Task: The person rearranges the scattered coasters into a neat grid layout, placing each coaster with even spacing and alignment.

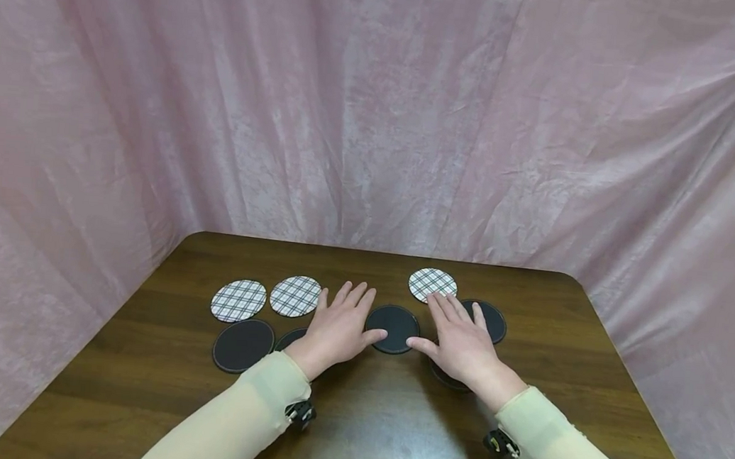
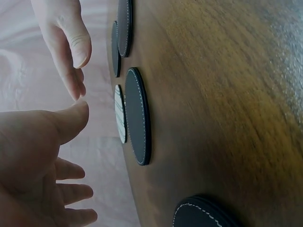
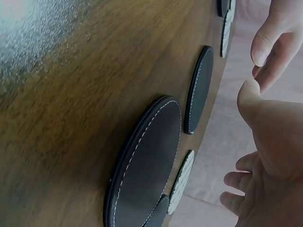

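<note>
Over a wood-grained table (image 1: pixel 378 436), a person's left hand (image 1: pixel 339 325) and right hand (image 1: pixel 459 340) hover empty, fingers extended, above a dark disc (image 1: pixel 392 329) lying between them, which too low a sweep could skid into the checked disc (image 1: pixel 432 282) beyond.

Showed dark checks over white on the patterned coasters (image 1: pixel 239 301), blackish colour with pale stitching on the plain coasters (image 3: pixel 147 158), brown grain on the table (image 1: pixel 134 355), pink on the curtain (image 1: pixel 375 116).

Gap between left grip (image 1: pixel 338 328) and right grip (image 1: pixel 461 341) — dark coaster (image 1: pixel 393 325) (flat) beneath, curtain (image 1: pixel 375 116) behind
</note>
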A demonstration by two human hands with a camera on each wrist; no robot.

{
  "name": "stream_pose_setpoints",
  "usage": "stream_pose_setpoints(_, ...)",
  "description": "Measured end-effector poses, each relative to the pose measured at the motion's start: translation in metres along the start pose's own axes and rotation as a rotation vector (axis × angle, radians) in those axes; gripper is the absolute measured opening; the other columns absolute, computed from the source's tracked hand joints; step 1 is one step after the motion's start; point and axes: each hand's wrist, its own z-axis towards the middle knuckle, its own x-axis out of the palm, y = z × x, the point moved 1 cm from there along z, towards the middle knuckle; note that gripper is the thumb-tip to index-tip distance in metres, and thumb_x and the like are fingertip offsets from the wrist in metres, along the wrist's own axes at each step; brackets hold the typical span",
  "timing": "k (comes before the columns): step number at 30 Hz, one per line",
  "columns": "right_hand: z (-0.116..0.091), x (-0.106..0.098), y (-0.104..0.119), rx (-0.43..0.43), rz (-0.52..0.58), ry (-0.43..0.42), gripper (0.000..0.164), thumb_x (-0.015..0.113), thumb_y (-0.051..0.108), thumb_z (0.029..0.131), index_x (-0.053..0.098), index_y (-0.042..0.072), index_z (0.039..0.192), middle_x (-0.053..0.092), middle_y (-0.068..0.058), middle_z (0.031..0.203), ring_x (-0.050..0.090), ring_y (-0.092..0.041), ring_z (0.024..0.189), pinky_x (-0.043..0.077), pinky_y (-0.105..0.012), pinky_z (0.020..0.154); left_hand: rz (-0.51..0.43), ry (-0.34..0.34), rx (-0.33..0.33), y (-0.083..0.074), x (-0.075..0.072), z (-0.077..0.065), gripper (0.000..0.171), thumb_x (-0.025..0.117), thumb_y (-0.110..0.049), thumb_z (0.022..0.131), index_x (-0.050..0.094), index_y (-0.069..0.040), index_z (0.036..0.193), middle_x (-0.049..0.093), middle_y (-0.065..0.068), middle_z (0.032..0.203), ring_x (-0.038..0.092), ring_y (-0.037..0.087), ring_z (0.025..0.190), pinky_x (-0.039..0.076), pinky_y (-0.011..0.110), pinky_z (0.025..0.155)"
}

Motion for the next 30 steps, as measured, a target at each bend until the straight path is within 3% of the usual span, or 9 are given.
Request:
stream_pose_setpoints(18, 0.01, 0.006, -0.003, -0.004, 0.024, 0.062, 0.096, 0.074, 0.06, 0.102, 0.041, -0.001, 0.168, 0.042, -0.023, 0.172, 0.034, -0.043, 0.161, 0.02, -0.074, 0.126, -0.045, 0.061, -0.036, 0.003, 0.012, 0.01, 0.088, 0.075, -0.058, 0.102, 0.045, -0.008, 0.168, 0.04, 0.016, 0.174, 0.03, 0.042, 0.163, 0.021, 0.076, 0.125)
stream_pose_setpoints(30, 0.016, 0.013, -0.003, 0.007, 0.042, 0.151, 0.098, 0.073, 0.063, 0.101, 0.041, -0.001, 0.168, 0.041, -0.022, 0.172, 0.034, -0.042, 0.162, 0.018, -0.071, 0.128, -0.064, 0.088, -0.027, -0.001, 0.022, 0.014, 0.091, 0.077, -0.06, 0.1, 0.046, -0.006, 0.167, 0.041, 0.016, 0.173, 0.032, 0.042, 0.162, 0.022, 0.075, 0.124)
